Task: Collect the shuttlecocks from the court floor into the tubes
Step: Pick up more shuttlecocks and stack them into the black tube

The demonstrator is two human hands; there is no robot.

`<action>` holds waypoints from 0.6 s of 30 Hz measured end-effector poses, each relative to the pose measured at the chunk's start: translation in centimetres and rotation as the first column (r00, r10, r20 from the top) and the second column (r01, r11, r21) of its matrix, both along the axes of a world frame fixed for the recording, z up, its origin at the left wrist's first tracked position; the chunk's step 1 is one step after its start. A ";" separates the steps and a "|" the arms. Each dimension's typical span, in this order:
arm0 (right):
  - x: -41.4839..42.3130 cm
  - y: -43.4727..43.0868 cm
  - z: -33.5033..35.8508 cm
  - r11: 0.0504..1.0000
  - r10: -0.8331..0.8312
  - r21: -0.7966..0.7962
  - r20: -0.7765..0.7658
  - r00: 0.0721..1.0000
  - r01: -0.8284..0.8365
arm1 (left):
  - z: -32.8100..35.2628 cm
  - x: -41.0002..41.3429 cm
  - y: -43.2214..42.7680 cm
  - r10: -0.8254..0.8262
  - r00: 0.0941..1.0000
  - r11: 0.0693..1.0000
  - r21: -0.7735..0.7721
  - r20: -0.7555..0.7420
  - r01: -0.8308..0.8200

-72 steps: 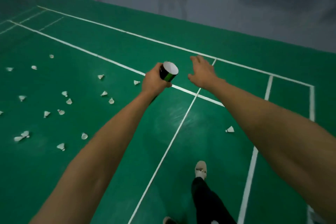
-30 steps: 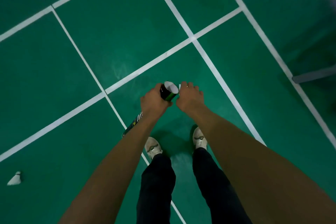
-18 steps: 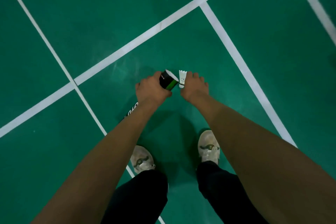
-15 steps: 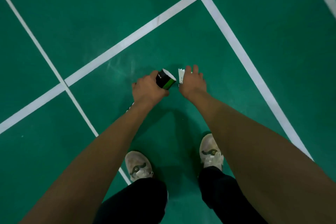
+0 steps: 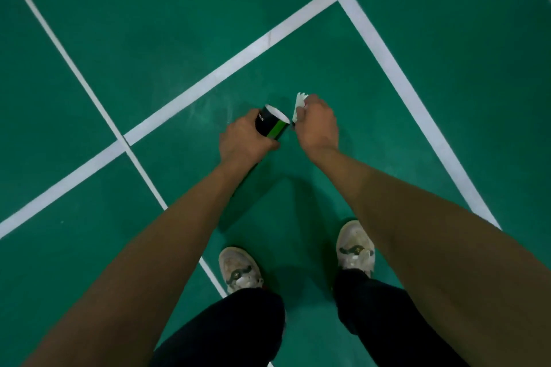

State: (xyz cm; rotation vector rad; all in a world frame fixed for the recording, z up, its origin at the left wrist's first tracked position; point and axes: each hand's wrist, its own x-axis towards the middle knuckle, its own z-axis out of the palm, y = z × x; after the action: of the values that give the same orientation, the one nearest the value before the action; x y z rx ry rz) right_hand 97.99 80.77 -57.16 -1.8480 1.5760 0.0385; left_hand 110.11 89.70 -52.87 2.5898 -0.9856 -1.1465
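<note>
your left hand grips the tube, its open mouth facing the shuttlecock that your right hand pinches just beside its rim.

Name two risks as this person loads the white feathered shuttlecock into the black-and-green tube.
The white shuttlecock, pinched by the right hand, sits beside the rim of the black-and-green tube; it could snag and fall. The left hand holds the tube tilted, so it may miss.
</note>
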 end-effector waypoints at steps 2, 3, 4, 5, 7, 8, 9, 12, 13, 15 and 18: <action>0.9 -1.0 5.1 0.998 -0.028 -0.048 0.141 0.990 0.035 | 4.3 0.3 -0.6 0.031 0.999 0.999 -0.016 -0.013 -0.031; 1.3 -1.6 8.0 0.996 -0.045 -0.070 0.214 0.976 0.062 | 6.8 0.6 -1.1 0.044 0.999 0.998 -0.037 -0.015 -0.045; 1.8 -2.1 11.1 0.992 -0.061 -0.091 0.288 0.956 0.091 | 9.6 0.9 -1.7 0.060 0.998 0.996 -0.065 -0.013 -0.061; 2.1 -2.6 14.4 0.987 -0.072 -0.109 0.355 0.932 0.118 | 12.5 1.2 -2.3 0.080 0.997 0.992 -0.093 -0.011 -0.081; 2.8 -3.6 21.6 0.973 -0.082 -0.153 0.469 0.879 0.172 | 19.1 1.9 -3.9 0.114 0.993 0.983 -0.142 -0.001 -0.113; 3.1 -4.1 25.4 0.965 -0.086 -0.168 0.517 0.851 0.200 | 22.7 2.3 -4.7 0.128 0.992 0.977 -0.172 0.003 -0.126; 3.4 -4.6 29.4 0.957 -0.086 -0.182 0.562 0.823 0.224 | 26.4 2.7 -5.6 0.145 0.989 0.968 -0.208 0.003 -0.141; 4.5 -6.2 41.9 0.937 0.002 -0.266 0.654 0.756 0.228 | 38.2 4.0 -7.7 0.201 0.980 0.927 -0.322 -0.003 -0.191; 4.9 -6.7 45.9 0.926 0.048 -0.309 0.666 0.745 0.216 | 42.2 4.3 -8.2 0.214 0.977 0.913 -0.355 -0.001 -0.201; 5.8 -7.4 53.9 0.903 0.140 -0.387 0.677 0.722 0.187 | 49.8 5.0 -8.9 0.227 0.974 0.890 -0.410 0.016 -0.201; 7.5 -7.7 64.5 0.892 0.275 -0.446 0.655 0.704 0.067 | 60.5 5.7 -9.1 0.256 0.965 0.847 -0.496 0.065 -0.191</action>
State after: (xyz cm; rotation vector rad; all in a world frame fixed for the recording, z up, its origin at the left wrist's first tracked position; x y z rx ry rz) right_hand 105.48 73.04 7.35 -1.9321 0.9529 -0.9549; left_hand 115.86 80.57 7.62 2.3030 -0.8307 -0.5813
